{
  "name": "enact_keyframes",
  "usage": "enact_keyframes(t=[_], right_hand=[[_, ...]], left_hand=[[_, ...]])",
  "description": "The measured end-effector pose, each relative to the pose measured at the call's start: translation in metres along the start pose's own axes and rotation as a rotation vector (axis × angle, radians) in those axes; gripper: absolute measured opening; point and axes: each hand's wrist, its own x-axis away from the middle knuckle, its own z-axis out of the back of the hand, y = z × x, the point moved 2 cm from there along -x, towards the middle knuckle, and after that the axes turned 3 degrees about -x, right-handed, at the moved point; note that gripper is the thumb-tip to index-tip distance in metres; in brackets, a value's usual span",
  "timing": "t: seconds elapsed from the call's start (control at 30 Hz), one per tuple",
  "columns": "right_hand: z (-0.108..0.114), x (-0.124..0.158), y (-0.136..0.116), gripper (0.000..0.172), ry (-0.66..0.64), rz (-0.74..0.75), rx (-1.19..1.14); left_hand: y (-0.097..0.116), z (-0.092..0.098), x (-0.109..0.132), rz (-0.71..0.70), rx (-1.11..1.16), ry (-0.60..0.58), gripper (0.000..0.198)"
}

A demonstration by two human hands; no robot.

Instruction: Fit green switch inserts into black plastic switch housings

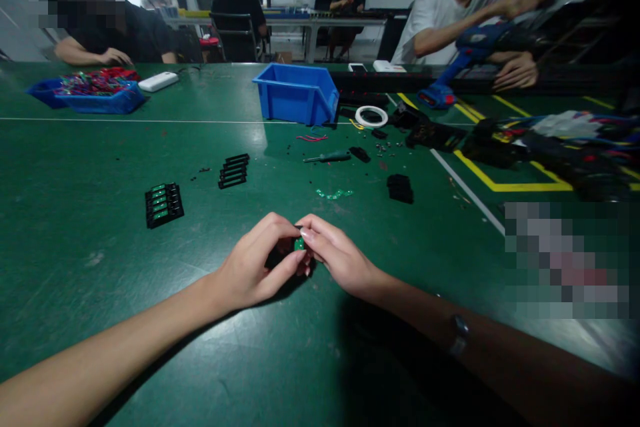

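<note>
My left hand [257, 257] and my right hand [343, 257] meet low over the green table, fingertips pinched together. Between them is a small green circuit board [299, 244], seated against a black part that my fingers mostly hide. Just beyond my hands lies a curved row of small green boards [334, 194]. To the left, black plastic holders with green boards in them [164, 205] sit side by side. Behind these is a row of slim black frames [233, 171]. A stack of black plastic pieces [401, 188] rests on the right.
A blue bin [295, 97] stands at the back, near a screwdriver [327, 156] and a white ring [371, 117]. Blue trays of coloured wires [97, 90] are at far left. Across the table, one co-worker is by a blue power drill [470, 53]; wiring [550, 137] lies at right.
</note>
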Motion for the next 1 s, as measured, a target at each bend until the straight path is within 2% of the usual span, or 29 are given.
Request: enact_keyframes(t=[0.33,0.73,1.0], right_hand=[[-0.001,0.000,0.003,0.021,0.045,0.039,0.044],[-0.005,0.007,-0.006,0.024,0.151,0.147,0.359],[-0.005,0.006,-0.004,0.029,0.155,0.136,0.336]], left_hand=[[-0.003,-0.003,0.001,0.066,0.020,0.058,0.029],[-0.003,-0.012,0.007,0.211,0.076,0.051,0.026],[-0.002,-0.012,0.006,0.257,0.100,0.022,0.024]])
